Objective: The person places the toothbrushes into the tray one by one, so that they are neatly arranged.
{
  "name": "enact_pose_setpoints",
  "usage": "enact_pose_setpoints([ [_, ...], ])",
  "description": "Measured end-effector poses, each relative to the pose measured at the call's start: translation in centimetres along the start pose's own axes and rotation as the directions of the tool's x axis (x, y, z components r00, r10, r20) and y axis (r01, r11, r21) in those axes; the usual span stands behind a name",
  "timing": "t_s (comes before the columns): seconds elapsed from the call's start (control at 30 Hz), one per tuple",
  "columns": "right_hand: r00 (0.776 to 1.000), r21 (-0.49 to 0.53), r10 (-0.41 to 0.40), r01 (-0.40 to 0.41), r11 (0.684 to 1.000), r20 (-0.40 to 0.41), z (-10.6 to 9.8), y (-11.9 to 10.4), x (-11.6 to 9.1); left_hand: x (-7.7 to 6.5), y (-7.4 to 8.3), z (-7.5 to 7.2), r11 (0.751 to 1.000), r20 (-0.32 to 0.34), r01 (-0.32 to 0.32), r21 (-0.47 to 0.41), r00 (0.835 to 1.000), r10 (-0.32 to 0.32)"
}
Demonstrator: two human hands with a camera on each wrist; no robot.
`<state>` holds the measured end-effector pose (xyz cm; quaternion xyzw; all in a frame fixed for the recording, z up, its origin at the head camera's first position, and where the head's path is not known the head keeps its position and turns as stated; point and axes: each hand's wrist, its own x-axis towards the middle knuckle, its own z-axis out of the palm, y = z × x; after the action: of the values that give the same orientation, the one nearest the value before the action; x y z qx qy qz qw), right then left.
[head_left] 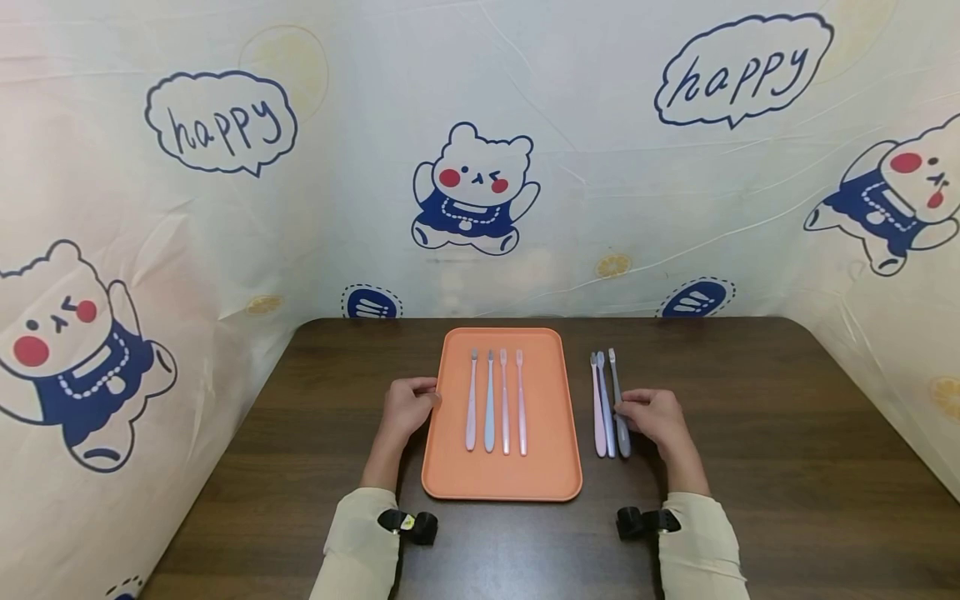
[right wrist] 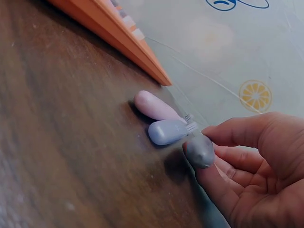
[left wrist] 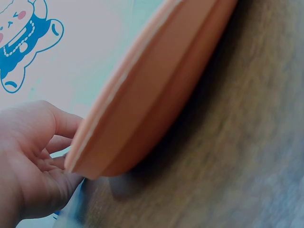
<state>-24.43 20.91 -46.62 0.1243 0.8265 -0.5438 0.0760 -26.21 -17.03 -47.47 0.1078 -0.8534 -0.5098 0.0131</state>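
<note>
Head view: alone takes in both the left hand (head_left: 407, 408) and the right hand (head_left: 654, 412), with the printed backdrop (head_left: 330, 250) across the upper half of the frame.
Left wrist view: gives the outer side wall of the orange tray (left wrist: 142, 85), hardly visible from above, slanting from the top edge to the lower left.
Right wrist view: shows rounded handle butts end-on at centre, on the pink toothbrush (right wrist: 154, 105), lavender-blue toothbrush (right wrist: 166, 132) and grey toothbrush (right wrist: 199, 151); with a shadow near the grey butt, lift or contact hard to tell.
On the tray: side by side, heads toward the top of the frame, from left: lilac toothbrush (head_left: 471, 417), light-blue toothbrush (head_left: 490, 417), first slim pink toothbrush (head_left: 506, 417), second slim pink toothbrush (head_left: 522, 417).
Right of the tray: pink and lavender-blue close together on the wooden table (head_left: 765, 467), grey just beside.
Left hand: partly closed on the tray's left rim, some fingertips hidden.
Right hand: pinching the grey handle between thumb and forefinger.
Edges and room: narrow strip of wood between tray and pink toothbrush; far rim near the table's back edge; broad wood toward both sides of the frame.
</note>
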Motion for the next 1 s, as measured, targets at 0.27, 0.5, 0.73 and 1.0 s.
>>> enact_pose_setpoints([
  [0.27,0.999,0.065,-0.001,-0.003,0.998,0.054,-0.10,-0.05,0.07,0.12,-0.07,0.01,1.000,0.000,0.003,0.000,1.000,-0.003],
  [0.5,0.996,0.111,-0.002,-0.008,0.994,0.084,-0.38,-0.30,-0.08,0.12,-0.15,0.02,1.000,0.001,0.004,0.003,1.000,-0.004],
  [0.73,0.995,0.153,0.006,-0.022,0.988,0.104,-0.53,-0.44,-0.10,0.14,-0.16,0.03,1.000,-0.002,0.002,0.008,1.000,-0.002],
  [1.0,0.993,0.191,-0.023,0.001,0.982,0.116,-0.35,-0.34,0.06,0.13,-0.07,0.03,1.000,0.004,0.015,0.005,1.000,-0.015],
])
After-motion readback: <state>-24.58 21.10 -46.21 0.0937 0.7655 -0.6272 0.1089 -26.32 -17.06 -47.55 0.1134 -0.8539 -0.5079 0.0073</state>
